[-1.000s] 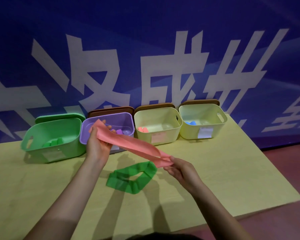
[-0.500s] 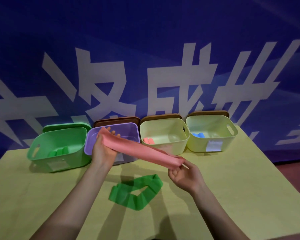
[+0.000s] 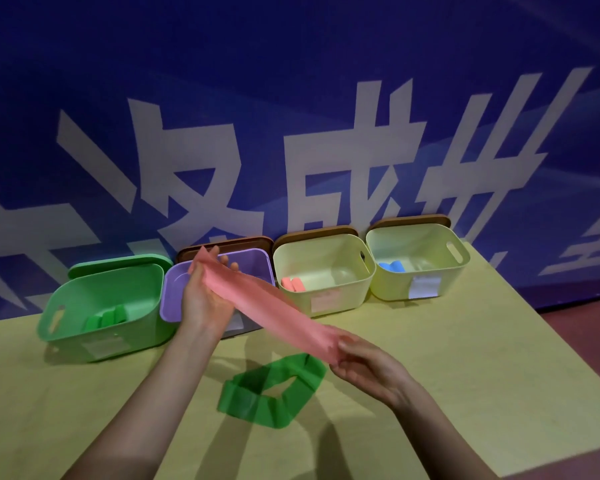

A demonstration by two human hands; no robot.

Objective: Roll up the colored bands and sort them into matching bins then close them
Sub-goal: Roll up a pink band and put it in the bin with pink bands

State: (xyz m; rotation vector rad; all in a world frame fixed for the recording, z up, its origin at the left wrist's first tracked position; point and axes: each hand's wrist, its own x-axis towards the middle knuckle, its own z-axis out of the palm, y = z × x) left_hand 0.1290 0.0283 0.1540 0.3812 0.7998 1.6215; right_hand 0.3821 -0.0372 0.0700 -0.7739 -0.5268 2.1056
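Observation:
A pink band (image 3: 271, 308) stretches flat in the air between my two hands. My left hand (image 3: 201, 299) holds its upper end in front of the purple bin (image 3: 253, 263). My right hand (image 3: 364, 365) pinches its lower end above the table. A green band (image 3: 274, 393) lies as a loose loop on the table below. Four open bins stand in a row: a green bin (image 3: 66, 306) with green rolls, the purple one, a pale yellow bin (image 3: 340, 292) with pink rolls (image 3: 293, 284), and another pale yellow bin (image 3: 461, 271) with blue rolls (image 3: 390, 266).
The yellow-green table (image 3: 499, 375) ends at the right, with red floor beyond. Lids lean behind the bins: a green lid (image 3: 118, 265) and brown lids (image 3: 312, 233). A blue wall banner with white characters rises right behind the row.
The band stays held at both ends; it now lies flatter and more stretched, and my right hand has shifted its pinch at the lower end. The camera view tilted slightly.

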